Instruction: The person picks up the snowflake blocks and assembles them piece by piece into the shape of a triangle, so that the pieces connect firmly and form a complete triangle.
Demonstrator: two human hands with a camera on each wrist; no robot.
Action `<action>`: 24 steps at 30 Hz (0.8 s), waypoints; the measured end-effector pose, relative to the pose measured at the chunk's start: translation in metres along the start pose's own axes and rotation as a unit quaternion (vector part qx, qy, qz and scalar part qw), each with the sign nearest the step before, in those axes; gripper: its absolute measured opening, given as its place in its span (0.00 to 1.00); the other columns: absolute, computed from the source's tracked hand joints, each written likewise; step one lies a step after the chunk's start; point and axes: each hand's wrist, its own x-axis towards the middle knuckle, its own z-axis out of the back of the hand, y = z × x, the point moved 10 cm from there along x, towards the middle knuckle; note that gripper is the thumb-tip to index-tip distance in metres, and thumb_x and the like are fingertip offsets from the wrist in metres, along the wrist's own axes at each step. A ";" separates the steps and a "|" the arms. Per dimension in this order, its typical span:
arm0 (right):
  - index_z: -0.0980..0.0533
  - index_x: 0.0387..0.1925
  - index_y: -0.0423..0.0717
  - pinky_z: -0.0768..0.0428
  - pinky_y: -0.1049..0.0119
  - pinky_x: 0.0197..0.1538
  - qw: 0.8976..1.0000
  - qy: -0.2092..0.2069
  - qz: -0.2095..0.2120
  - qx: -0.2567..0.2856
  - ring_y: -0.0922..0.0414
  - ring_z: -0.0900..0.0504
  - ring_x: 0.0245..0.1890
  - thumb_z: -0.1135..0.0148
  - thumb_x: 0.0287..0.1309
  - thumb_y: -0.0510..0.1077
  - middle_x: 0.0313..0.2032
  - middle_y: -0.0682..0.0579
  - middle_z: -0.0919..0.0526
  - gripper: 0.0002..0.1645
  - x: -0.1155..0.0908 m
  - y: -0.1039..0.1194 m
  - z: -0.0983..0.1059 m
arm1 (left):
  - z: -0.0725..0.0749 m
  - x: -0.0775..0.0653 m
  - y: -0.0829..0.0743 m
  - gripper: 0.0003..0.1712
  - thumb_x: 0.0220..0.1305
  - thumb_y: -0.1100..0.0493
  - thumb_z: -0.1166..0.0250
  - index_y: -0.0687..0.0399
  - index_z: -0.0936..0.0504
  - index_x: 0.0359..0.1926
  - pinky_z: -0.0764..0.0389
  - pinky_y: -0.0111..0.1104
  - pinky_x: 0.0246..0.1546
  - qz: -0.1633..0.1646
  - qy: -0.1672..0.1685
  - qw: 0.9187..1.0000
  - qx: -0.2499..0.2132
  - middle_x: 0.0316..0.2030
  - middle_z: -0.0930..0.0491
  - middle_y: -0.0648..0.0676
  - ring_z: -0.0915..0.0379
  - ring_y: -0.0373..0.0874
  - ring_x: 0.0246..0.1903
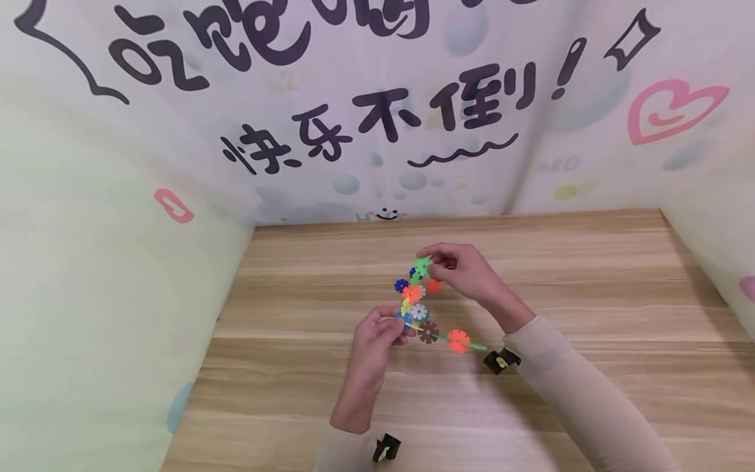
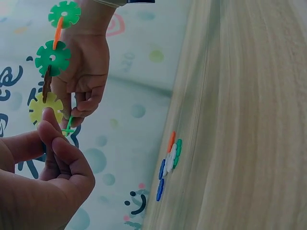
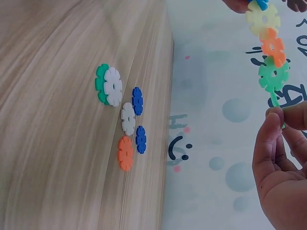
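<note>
The person wears pale beige sleeves (image 1: 590, 393), which are plain in colour. Near each cuff (image 1: 523, 333) sits a small black device (image 1: 493, 363), angular in shape, with a pale mark (image 1: 502, 362).

Count on table (image 3: 57, 158): two white discs (image 3: 110, 93), two blue discs (image 3: 137, 108), one orange disc (image 3: 125, 161), one green disc (image 3: 100, 84); loose total, six. Joined disc chain (image 1: 428, 324): one. One left hand (image 1: 376, 331), one right hand (image 1: 466, 270).
</note>
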 end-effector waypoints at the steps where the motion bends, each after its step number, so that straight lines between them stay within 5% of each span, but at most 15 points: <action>1: 0.18 0.52 0.45 0.23 0.66 0.30 1.000 0.001 0.000 0.000 0.50 0.22 0.34 0.38 0.61 0.34 0.38 0.47 0.19 0.18 0.000 -0.001 -0.001 | 0.001 0.000 0.000 0.10 0.72 0.65 0.41 0.65 0.27 0.51 0.19 0.32 0.40 0.001 0.000 1.000 0.003 0.32 0.15 0.58 0.19 0.48 0.35; 24: 0.18 0.52 0.48 0.23 0.67 0.29 1.000 0.008 0.010 -0.004 0.51 0.23 0.33 0.38 0.62 0.33 0.37 0.48 0.19 0.17 0.001 0.003 -0.004 | 0.002 0.001 0.000 0.09 0.73 0.65 0.42 0.65 0.26 0.50 0.19 0.31 0.39 -0.018 -0.001 1.000 0.019 0.34 0.15 0.59 0.18 0.46 0.36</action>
